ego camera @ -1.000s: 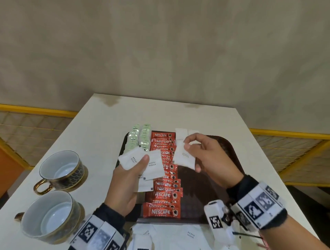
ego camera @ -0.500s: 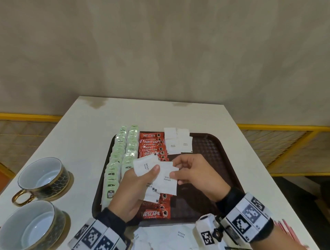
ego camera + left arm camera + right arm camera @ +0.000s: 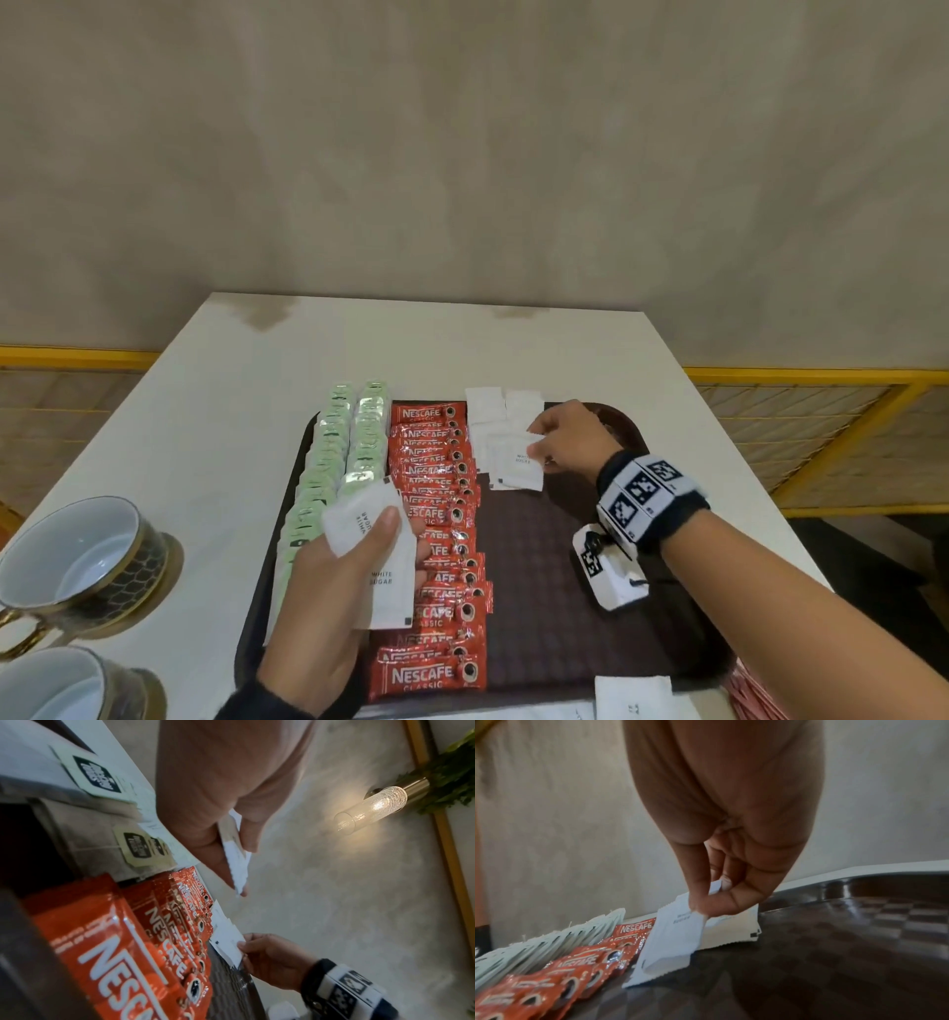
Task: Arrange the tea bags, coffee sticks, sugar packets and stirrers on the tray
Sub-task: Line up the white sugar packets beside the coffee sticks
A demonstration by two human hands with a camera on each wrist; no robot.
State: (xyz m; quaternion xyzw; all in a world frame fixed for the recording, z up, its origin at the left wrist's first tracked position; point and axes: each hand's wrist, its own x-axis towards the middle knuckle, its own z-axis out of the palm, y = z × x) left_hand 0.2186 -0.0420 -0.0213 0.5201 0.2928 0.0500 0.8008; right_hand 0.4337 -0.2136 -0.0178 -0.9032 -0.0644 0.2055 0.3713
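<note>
Sugar packets (image 3: pixel 516 460) being laid in a third row on the tray (image 3: pixel 590 591).
Head view: the left hand (image 3: pixel 328 606) clamps a spare stack, thumb on top, as a ready supply over the coffee sticks (image 3: pixel 436 514); tea bags (image 3: pixel 334 462) lie leftmost. Left wrist view: the stack sits edge-on between thumb and fingers. Right wrist view: the right hand (image 3: pixel 721 874) pinches one packet's corner, apparently to lower it beside those already placed.

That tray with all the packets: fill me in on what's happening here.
A person is laying out drink supplies on a dark tray. Green tea bags and red coffee sticks already sit in rows. The right hand pinches a white sugar packet at the far end, while the left hand holds spare sugar packets.
</note>
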